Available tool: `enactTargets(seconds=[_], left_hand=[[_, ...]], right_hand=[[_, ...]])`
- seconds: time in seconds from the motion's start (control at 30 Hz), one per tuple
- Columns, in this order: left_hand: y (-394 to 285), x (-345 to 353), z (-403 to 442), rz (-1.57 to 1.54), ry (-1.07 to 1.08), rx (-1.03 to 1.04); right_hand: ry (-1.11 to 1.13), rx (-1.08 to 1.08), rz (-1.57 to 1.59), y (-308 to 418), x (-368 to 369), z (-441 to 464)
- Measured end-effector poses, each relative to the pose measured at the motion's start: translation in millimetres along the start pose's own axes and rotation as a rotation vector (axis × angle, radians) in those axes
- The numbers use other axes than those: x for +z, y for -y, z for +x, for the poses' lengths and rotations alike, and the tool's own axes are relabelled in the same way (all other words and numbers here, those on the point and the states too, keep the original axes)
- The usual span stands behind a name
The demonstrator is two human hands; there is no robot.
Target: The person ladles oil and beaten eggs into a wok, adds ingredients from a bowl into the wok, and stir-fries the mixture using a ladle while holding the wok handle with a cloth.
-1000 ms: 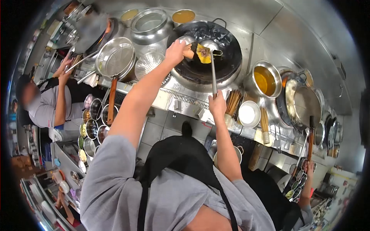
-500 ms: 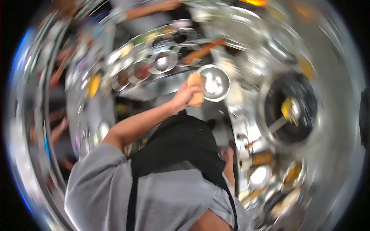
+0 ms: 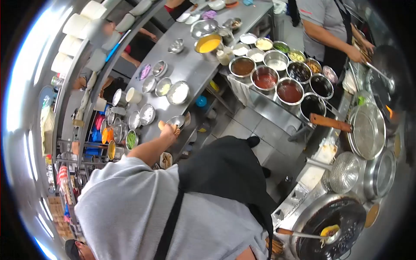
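My left hand (image 3: 170, 131) is closed around the rim of a small metal bowl (image 3: 177, 121), with a folded tan cloth (image 3: 161, 125) in the same grip. It is stretched out to the left, at the edge of the steel prep table (image 3: 167, 56). Metal bowls of ingredients stand nearby on that table, one with a white substance (image 3: 147, 114). My right hand is out of view; only part of that arm shows at the bottom. At lower right, a ladle (image 3: 303, 235) rests in a dark wok (image 3: 355, 216) with yellow food (image 3: 330, 230) near its bowl.
Pots of sauce (image 3: 290, 91) crowd a cart ahead. A wooden-handled strainer (image 3: 367, 131) and a perforated ladle (image 3: 345, 172) lie along the stove. A co-worker (image 3: 327, 32) stands at another wok, upper right, near a flame (image 3: 389, 112). Shelves (image 3: 73, 93) line the left.
My body and view have turned left, away from the stove. My left hand has carried the bowl and cloth over to the prep table's edge. The wok now appears lower in view.
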State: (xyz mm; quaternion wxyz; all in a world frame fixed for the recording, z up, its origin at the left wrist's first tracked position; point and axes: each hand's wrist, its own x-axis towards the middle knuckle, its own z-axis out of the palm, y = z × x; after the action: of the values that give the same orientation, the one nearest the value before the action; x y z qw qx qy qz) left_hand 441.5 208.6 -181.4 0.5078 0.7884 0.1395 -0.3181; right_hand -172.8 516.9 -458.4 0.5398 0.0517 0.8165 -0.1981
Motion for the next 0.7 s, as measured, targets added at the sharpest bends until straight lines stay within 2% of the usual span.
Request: enactTargets(seconds=[0.1,0.13,0.17,0.2,0.27,0.3,0.37,0.47,0.53,0.57,0.6,0.7], left_hand=[[-11,-11,43,-0.312,0.102,0.073],[-12,-1,29,-0.391,0.149,0.083],[-18,8,12,-0.369,0.104,0.102],[-10,8,62,-0.264,0.306,0.128],[-7,22,57,-0.087,0.772,-0.118],[1,38,42,-0.104,1.034,-0.224],[33,80,4,-0.080,1.215,-0.356],[79,160,-112,0.194,0.771,-0.280],[94,188,-172,0.335,1.071,-0.327],[97,200,-209,0.376,1.174,-0.447],[99,209,-242,0.457,1.300,-0.481],[102,224,-346,0.719,1.592,-0.453]], right_hand=[[0.022,-0.033,-0.128,12,2,2],[0.022,-0.045,-0.168,14,2,2],[0.021,-0.056,-0.193,12,-3,1],[0.016,-0.062,-0.217,13,-4,0],[0.016,-0.080,-0.252,10,-6,-2],[0.021,-0.095,-0.273,11,-6,-4],[0.041,-0.113,-0.315,10,-4,-7],[0.062,-0.147,-0.382,0,-1,-11],[0.067,-0.195,-0.526,-15,9,-17],[0.086,-0.242,-0.673,-20,17,-20],[0.104,-0.290,-0.815,-26,27,-25],[0.196,-0.425,-1.205,-45,58,-8]])
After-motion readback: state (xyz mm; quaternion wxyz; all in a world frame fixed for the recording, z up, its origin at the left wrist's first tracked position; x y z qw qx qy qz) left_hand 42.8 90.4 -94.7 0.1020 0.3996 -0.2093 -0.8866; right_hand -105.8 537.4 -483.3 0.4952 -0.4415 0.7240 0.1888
